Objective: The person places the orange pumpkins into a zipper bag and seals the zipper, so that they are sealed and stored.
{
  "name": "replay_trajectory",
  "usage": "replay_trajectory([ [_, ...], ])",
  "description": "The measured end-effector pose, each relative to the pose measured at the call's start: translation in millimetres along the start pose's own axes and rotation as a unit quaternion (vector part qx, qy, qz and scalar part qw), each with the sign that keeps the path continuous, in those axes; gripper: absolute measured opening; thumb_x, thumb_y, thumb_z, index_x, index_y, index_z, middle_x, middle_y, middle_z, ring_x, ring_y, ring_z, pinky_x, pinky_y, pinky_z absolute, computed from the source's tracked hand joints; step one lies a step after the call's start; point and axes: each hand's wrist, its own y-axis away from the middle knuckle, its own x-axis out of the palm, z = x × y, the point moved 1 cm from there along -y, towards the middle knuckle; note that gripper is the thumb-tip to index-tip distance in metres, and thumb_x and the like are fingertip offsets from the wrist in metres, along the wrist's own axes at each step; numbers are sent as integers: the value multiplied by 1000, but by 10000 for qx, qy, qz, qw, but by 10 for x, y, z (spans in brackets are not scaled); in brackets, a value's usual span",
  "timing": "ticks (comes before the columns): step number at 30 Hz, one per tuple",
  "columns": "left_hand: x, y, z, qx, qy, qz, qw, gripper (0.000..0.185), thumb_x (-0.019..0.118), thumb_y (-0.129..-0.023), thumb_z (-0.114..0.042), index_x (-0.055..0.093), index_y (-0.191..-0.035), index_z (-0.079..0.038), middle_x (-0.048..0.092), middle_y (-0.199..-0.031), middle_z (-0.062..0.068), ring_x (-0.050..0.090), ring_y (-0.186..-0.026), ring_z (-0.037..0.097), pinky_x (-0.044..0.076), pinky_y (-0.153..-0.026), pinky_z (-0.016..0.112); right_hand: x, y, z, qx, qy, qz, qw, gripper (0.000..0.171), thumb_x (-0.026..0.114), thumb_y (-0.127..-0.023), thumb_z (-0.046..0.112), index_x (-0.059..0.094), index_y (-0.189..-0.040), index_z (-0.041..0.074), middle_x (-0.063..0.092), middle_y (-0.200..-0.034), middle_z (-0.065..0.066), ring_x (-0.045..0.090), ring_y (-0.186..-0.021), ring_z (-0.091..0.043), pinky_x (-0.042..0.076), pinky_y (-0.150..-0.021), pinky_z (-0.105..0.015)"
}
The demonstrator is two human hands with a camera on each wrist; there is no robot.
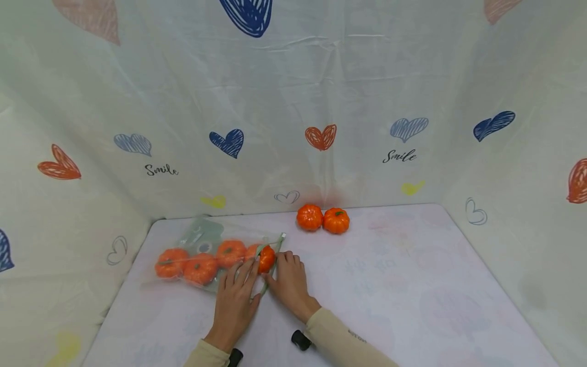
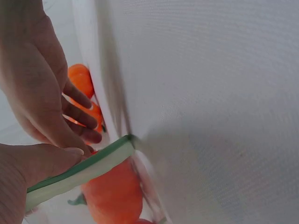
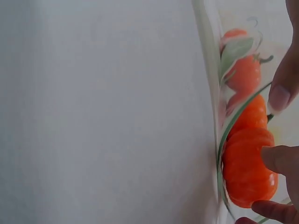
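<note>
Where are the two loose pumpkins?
In the head view, the two loose pumpkins sit side by side at the table's far edge near the cloth wall, beyond and right of the bag.

A clear plastic zip bag with a green seal strip [image 1: 215,257] is laid flat on the pale worktop [image 1: 390,285]. Several small orange ribbed pumpkins are seen inside it; one orange pumpkin [image 1: 267,258] sits at the bag's open mouth.
</note>
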Motion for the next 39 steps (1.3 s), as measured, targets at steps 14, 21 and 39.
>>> replay_trajectory([
  [14, 12, 6, 1, 76, 130, -135, 9998, 100, 104, -54, -10, 63, -144, -3, 65, -138, 12, 55, -127, 39, 47, -99, 55, 33, 9, 178, -435, -58, 329, 9985, 50, 85, -90, 23, 69, -134, 4, 61, -121, -13, 55, -110, -28, 48, -96, -44],
  [21, 11, 5, 11, 77, 3, -73, 9999, 100, 105, -55, -16, 63, -145, -3, 64, -139, 12, 54, -127, 38, 48, -99, 55, 28, -6, 108, -436, 13, 365, 9984, 54, 87, -89, 26, 68, -136, 7, 61, -120, -13, 55, -107, -28, 48, -94, -44],
  [39, -12, -42, 24, 80, -1, -222, 9997, 99, 105, -55, -17, 64, -142, -2, 63, -140, 13, 56, -124, 38, 49, -94, 53, -737, -155, -814, 557, 101, -632, 9964, 65, 87, -89, 23, 56, -139, -3, 54, -129, -22, 51, -114, -40, 44, -98, -52],
])
